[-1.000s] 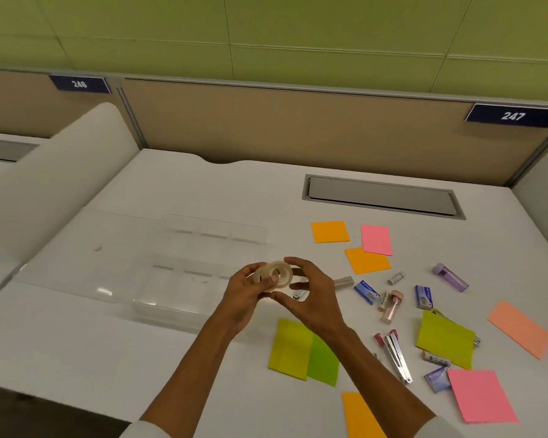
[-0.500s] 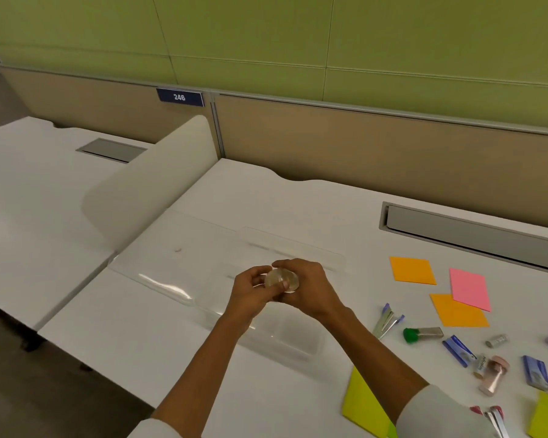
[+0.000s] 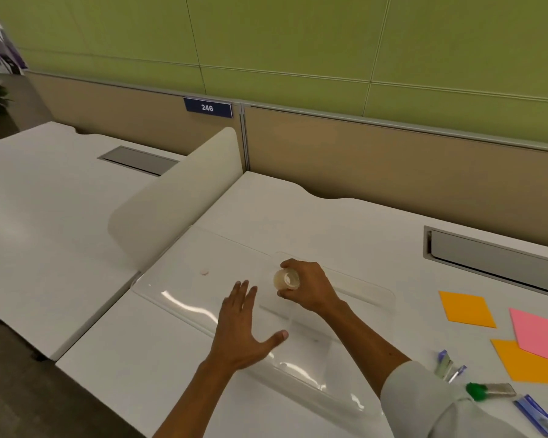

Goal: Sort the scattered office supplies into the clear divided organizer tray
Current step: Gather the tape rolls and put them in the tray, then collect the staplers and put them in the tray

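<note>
My right hand grips a roll of clear tape and holds it over the far part of the clear divided organizer tray on the white desk. My left hand hovers flat and empty, fingers spread, over the tray's left side. A flat clear sheet, perhaps the tray's lid, lies to the left of the tray. Orange sticky notes, a pink note, a green-capped item and small blue and purple supplies lie scattered at the right.
A curved white divider separates this desk from the desk on the left. A grey cable hatch is set into the desk at the back right. A beige partition with the plate 246 runs along the back.
My left hand has let go of the tape roll and opened over the tray. My right hand alone holds the roll now. The view has swung further left.
</note>
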Available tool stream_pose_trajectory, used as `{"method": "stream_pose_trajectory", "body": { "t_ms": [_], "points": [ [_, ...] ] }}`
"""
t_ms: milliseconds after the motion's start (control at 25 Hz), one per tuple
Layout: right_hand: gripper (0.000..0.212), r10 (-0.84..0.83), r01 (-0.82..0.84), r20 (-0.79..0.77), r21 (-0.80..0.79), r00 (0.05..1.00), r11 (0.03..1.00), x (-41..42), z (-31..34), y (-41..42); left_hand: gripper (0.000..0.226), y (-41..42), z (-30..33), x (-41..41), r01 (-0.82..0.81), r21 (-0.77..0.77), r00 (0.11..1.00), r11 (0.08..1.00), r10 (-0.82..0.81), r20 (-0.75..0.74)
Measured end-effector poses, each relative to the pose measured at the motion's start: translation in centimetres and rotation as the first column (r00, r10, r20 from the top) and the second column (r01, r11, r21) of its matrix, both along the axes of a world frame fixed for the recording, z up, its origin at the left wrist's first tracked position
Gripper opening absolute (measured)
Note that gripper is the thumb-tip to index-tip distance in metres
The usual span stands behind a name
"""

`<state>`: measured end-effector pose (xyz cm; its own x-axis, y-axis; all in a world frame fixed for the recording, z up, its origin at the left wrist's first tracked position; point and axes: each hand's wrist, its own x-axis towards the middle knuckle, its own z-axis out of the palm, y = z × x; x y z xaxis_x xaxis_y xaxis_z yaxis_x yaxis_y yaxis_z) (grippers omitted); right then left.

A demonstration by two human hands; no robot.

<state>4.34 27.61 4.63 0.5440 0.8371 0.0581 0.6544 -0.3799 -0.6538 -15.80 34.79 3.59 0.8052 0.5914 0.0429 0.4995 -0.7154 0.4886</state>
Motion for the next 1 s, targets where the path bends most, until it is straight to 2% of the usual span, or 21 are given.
{"method": "stream_pose_trajectory", "body": {
  "t_ms": [120, 280, 440, 520, 600, 680, 760, 840, 920, 1000],
  "points": [
    [0.064, 0.070, -0.040, 0.167, -0.177, 0.983, 0.983, 0.0, -0.7, 1.5, 0.111, -0.4, -1.5, 0.0, 0.013, 0.073, 0.999, 0.997, -0.011, -0.030],
    [0.071, 0.120, -0.074, 0.180, -0.244, 0.976, 0.967, 0.0, -1.8, 2.0, 0.107, -0.4, -2.1, 0.0, 0.005, 0.113, 0.999, 0.994, 0.001, -0.053],
    [0.068, 0.057, -0.050, 0.075, -0.089, 0.996, 0.995, -0.3, -1.5, 0.3, 0.107, -0.5, -1.8, 0.2, -0.007, 0.115, 1.000, 0.993, 0.010, -0.025],
    [0.061, -0.015, 0.019, -0.073, 0.056, 0.997, 0.998, -0.6, -0.8, -2.0, 0.104, -1.1, -1.0, 0.9, 0.012, 0.104, 1.000, 0.995, -0.014, 0.016],
    [0.053, -0.107, 0.174, -0.300, 0.208, 0.948, 0.962, -0.9, 0.0, -4.9, 0.100, -2.2, -0.1, 2.0, 0.045, 0.101, 0.996, 0.994, -0.052, 0.070],
    [0.047, -0.169, 0.407, -0.603, 0.282, 0.780, 0.869, -0.6, 0.8, -8.4, 0.098, -4.2, 0.7, 3.5, 0.096, 0.105, 0.989, 0.990, -0.107, 0.104],
    [0.056, -0.113, 0.610, -0.865, 0.245, 0.488, 0.754, -0.1, 1.1, -12.4, 0.097, -6.9, 1.2, 5.1, 0.151, 0.084, 0.979, 0.985, -0.161, 0.122],
    [0.066, -0.015, 0.739, -0.961, 0.201, 0.276, 0.643, 0.5, 0.8, -17.0, 0.093, -10.3, 1.7, 6.9, 0.253, 0.081, 0.958, 0.964, -0.261, 0.116],
    [0.069, 0.060, 0.804, -0.987, 0.154, 0.146, 0.574, 0.4, 0.6, -20.9, 0.085, -13.3, 1.7, 8.4, 0.333, 0.090, 0.926, 0.939, -0.343, 0.154],
    [0.070, 0.098, 0.855, -0.993, 0.108, 0.068, 0.506, 0.1, 0.0, -24.8, 0.072, -16.7, 1.7, 9.7, 0.401, 0.066, 0.887, 0.914, -0.406, 0.220]
  ]
}}
